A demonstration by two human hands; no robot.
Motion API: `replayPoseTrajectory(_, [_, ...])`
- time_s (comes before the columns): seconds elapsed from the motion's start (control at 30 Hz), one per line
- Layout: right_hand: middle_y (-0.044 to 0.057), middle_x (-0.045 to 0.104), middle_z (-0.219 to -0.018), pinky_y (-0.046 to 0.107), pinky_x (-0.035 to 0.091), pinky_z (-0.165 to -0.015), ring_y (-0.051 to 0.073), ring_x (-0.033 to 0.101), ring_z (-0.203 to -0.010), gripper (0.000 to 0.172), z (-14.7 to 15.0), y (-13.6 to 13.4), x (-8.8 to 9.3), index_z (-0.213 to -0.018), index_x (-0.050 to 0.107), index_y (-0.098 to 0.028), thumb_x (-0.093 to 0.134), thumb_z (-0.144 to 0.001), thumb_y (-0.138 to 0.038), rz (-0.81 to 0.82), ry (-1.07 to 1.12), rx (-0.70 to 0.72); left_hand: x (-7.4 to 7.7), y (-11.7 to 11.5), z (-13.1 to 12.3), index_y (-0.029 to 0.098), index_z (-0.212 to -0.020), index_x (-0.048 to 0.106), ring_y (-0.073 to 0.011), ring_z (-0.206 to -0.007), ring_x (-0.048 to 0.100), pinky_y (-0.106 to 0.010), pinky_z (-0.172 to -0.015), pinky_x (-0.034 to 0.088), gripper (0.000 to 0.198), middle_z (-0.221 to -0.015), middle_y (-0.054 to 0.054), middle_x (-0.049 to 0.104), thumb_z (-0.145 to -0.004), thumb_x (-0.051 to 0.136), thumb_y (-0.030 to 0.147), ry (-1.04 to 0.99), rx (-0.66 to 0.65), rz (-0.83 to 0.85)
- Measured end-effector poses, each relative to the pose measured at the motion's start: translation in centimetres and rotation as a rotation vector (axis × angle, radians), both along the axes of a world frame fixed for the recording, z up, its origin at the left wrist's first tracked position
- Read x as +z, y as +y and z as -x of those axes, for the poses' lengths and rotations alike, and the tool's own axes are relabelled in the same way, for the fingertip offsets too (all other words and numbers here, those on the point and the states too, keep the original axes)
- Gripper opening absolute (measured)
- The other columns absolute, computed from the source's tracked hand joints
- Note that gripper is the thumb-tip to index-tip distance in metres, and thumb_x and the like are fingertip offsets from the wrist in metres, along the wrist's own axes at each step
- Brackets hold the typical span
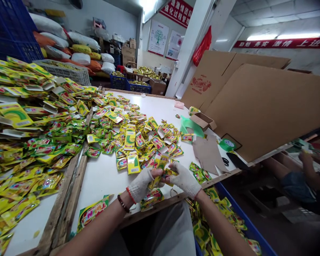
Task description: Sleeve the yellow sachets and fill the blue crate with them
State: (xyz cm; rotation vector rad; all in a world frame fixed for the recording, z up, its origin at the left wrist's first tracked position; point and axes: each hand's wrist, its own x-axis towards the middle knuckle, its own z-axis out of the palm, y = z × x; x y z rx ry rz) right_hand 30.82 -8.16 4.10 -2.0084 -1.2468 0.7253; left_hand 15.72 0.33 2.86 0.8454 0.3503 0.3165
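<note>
My left hand (142,183), in a white glove with bare fingertips, is closed around a small yellow carton (159,166) at the front of the white table (96,177). Close against it, my right hand (185,178), gloved the same way, pinches a small yellow packet (169,173). My fingers partly cover both items. Just beyond lie two more yellow cartons, one standing out flat (133,163), among a heap of small printed packets (149,133). A larger colourful pack (152,197) rests under my hands near the edge.
A wooden rail (72,188) separates the big pile of cartons and packets (42,149) at left. A blue crate of packets (224,209) stands below the right edge. Cardboard (208,151), green tape (192,126) and scissors (225,161) lie at right. A person (306,170) sits beyond.
</note>
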Motion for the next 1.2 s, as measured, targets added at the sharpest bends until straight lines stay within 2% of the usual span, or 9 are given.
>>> replayPoseTrajectory(0.07, [0.004, 0.064, -0.09, 0.026, 0.05, -0.067, 0.017, 0.062, -0.08, 0.04, 0.4, -0.4, -0.9, -0.097, 0.053, -0.015, 0.063, -0.069, -0.042, -0.071, 0.236, 0.015, 0.0, -0.1, 0.3, 0.01, -0.088, 0.06, -0.0139, -0.068, 0.057, -0.027, -0.067, 0.046, 0.041, -0.079, -0.007, 0.062, -0.069, 0.063, 0.045, -0.013, 0.021, -0.03])
replayPoseTrajectory(0.13, [0.003, 0.064, -0.082, 0.024, 0.049, -0.054, 0.015, 0.063, -0.066, 0.038, 0.6, -0.9, -1.8, -0.095, 0.053, -0.015, 0.054, -0.076, -0.047, -0.054, 0.396, 0.042, -0.1, -0.2, 0.8, 0.01, -0.092, 0.059, -0.0163, -0.07, 0.058, -0.03, -0.069, 0.047, 0.043, -0.08, -0.008, 0.062, -0.071, 0.059, 0.048, 0.017, 0.008, -0.212])
replayPoseTrajectory(0.23, [0.001, 0.062, -0.073, 0.02, 0.042, -0.039, 0.013, 0.06, -0.05, 0.038, 0.4, -1.9, -2.3, -0.092, 0.053, -0.015, 0.053, -0.076, -0.05, -0.017, 0.404, -0.11, -0.4, -0.1, 1.9, 0.015, -0.111, 0.051, -0.0227, -0.089, 0.057, -0.035, -0.079, 0.047, 0.056, -0.1, -0.008, 0.061, -0.065, 0.066, 0.046, 0.212, 0.132, -0.653])
replayPoseTrajectory(0.33, [0.001, 0.061, -0.077, 0.02, 0.043, -0.042, 0.011, 0.059, -0.051, 0.036, 0.1, -2.8, -1.4, -0.09, 0.053, -0.016, 0.056, -0.076, -0.049, -0.174, 0.397, -0.306, -1.1, 0.3, 3.0, 0.02, -0.12, 0.043, -0.0284, -0.107, 0.049, -0.039, -0.092, 0.04, 0.069, -0.117, -0.01, 0.054, -0.058, 0.071, 0.036, 0.554, 0.276, -1.076])
replayPoseTrajectory(0.47, [0.0, 0.059, -0.074, 0.02, 0.043, -0.043, 0.01, 0.056, -0.048, 0.039, 0.9, -3.2, -0.2, -0.096, 0.052, -0.017, 0.056, -0.077, -0.051, -0.223, 0.399, -0.26, -1.7, 0.3, 3.4, 0.018, -0.113, 0.047, -0.0265, -0.101, 0.051, -0.036, -0.086, 0.042, 0.057, -0.11, -0.01, 0.054, -0.057, 0.058, 0.017, 0.668, 0.19, -1.415])
replayPoseTrajectory(0.6, [0.0, 0.056, -0.068, 0.021, 0.039, -0.037, 0.009, 0.049, -0.04, 0.048, 1.9, -2.7, 0.0, -0.105, 0.053, -0.014, 0.058, -0.072, -0.049, -0.018, 0.205, -0.209, -1.7, -0.1, 3.1, 0.018, -0.101, 0.049, -0.0232, -0.096, 0.049, -0.033, -0.083, 0.043, 0.048, -0.104, -0.008, 0.053, -0.053, 0.051, 0.014, 0.576, 0.168, -1.516])
replayPoseTrajectory(0.83, [-0.006, 0.048, -0.05, 0.019, 0.036, -0.037, 0.009, 0.046, -0.038, 0.031, 2.3, -3.0, 0.0, -0.099, 0.052, -0.017, 0.05, -0.08, -0.042, 0.11, 0.161, -0.008, -2.0, -0.2, 3.4, 0.017, -0.098, 0.047, -0.0229, -0.094, 0.047, -0.033, -0.082, 0.042, 0.049, -0.105, -0.008, 0.052, -0.05, 0.046, 0.01, 0.503, 0.133, -1.635])
replayPoseTrajectory(1.03, [-0.007, 0.046, -0.053, 0.02, 0.037, -0.035, 0.011, 0.048, -0.037, 0.021, 3.1, -2.5, -0.4, -0.082, 0.042, -0.021, 0.053, -0.077, -0.039, -0.065, 0.062, -0.297, -2.6, -0.8, 3.6, 0.017, -0.103, 0.045, -0.0248, -0.096, 0.046, -0.037, -0.084, 0.042, 0.051, -0.109, -0.009, 0.05, -0.053, 0.047, 0.01, 0.552, 0.212, -1.677])
replayPoseTrajectory(1.2, [-0.004, 0.052, -0.068, 0.022, 0.042, -0.033, 0.01, 0.051, -0.038, 0.027, 4.3, -2.2, -0.5, -0.081, 0.037, -0.022, 0.055, -0.076, -0.042, -0.212, 0.292, -0.428, -2.9, -1.4, 3.3, 0.019, -0.095, 0.045, -0.0229, -0.092, 0.047, -0.035, -0.082, 0.044, 0.041, -0.102, -0.007, 0.051, -0.055, 0.048, 0.011, 0.56, 0.315, -1.591])
